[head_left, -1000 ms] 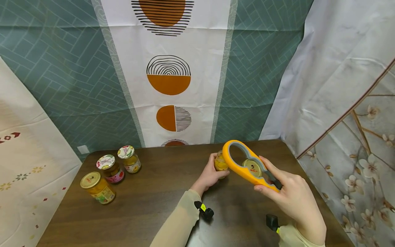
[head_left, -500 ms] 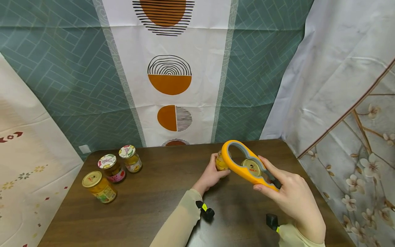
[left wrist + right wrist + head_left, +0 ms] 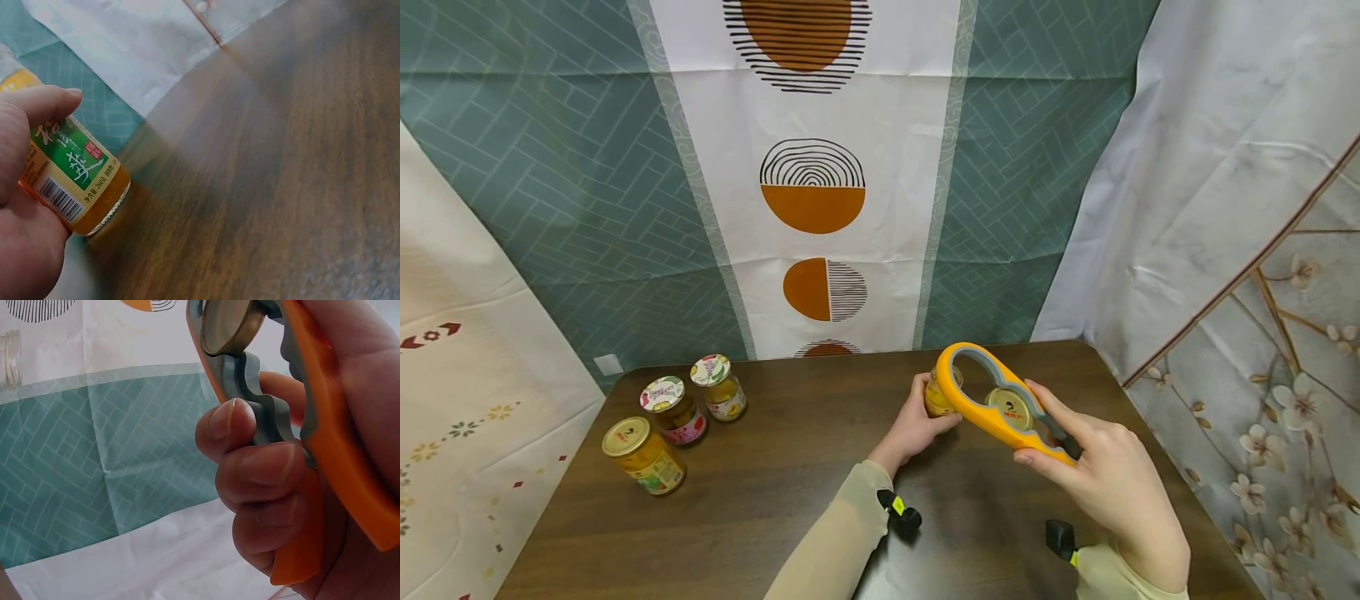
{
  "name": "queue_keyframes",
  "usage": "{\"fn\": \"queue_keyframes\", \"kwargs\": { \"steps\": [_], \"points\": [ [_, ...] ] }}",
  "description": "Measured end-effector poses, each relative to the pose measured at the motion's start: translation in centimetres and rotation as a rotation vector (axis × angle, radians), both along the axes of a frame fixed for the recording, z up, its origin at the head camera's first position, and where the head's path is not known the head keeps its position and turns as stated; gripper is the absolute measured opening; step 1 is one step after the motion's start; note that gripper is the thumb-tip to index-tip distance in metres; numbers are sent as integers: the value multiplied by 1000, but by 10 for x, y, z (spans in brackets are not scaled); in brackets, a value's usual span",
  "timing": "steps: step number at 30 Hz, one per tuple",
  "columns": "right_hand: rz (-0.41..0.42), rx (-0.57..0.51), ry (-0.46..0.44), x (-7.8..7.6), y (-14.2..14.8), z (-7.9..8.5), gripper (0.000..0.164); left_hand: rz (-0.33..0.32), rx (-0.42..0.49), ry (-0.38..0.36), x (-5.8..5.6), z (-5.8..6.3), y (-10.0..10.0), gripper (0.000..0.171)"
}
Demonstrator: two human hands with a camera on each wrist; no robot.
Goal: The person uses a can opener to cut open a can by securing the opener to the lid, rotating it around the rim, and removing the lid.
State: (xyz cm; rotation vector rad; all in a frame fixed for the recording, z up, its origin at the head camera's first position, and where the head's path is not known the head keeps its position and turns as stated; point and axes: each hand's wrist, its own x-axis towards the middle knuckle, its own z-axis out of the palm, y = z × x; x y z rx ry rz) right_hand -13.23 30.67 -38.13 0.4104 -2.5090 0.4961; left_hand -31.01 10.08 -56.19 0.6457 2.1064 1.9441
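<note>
In the head view my left hand (image 3: 916,429) grips a glass jar (image 3: 937,400) of yellow-orange contents near the back of the table. The left wrist view shows this jar tilted, its green label (image 3: 72,153) facing the camera and the thumb across it. My right hand (image 3: 1112,483) holds an orange and grey jar opener (image 3: 981,414) by its handles, fingers curled round them. A gold lid (image 3: 1010,408) sits between the opener's inner grey edges, apart from the jar. At the left of the right wrist view, the jar's clear glass mouth (image 3: 11,359) shows without a lid.
Three lidded jars stand at the table's left: a gold-lidded yellow one (image 3: 643,457), one with a pink label (image 3: 676,412) and a smaller one (image 3: 720,390) behind. The dark wooden table (image 3: 760,500) ends at a patterned cloth (image 3: 1030,208) at the back.
The head view has shifted very slightly, so the left jars appear a little further right. Both hands keep their grips, with the opener and lid almost in place.
</note>
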Motion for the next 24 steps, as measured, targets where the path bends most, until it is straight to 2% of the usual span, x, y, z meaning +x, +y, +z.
{"fn": "queue_keyframes", "kwargs": {
  "steps": [11, 18, 24],
  "points": [
    [5, -5, 4, 2, 0, 0, 85, 22, -9, -16, 3, -1, 0, 72],
    [2, 1, 4, 2, 0, 0, 85, 14, 6, 3, 4, -1, -4, 73],
    [-3, 3, 1, 2, 0, -1, 84, 33, -38, 25, 8, 0, -14, 80]
  ]
}}
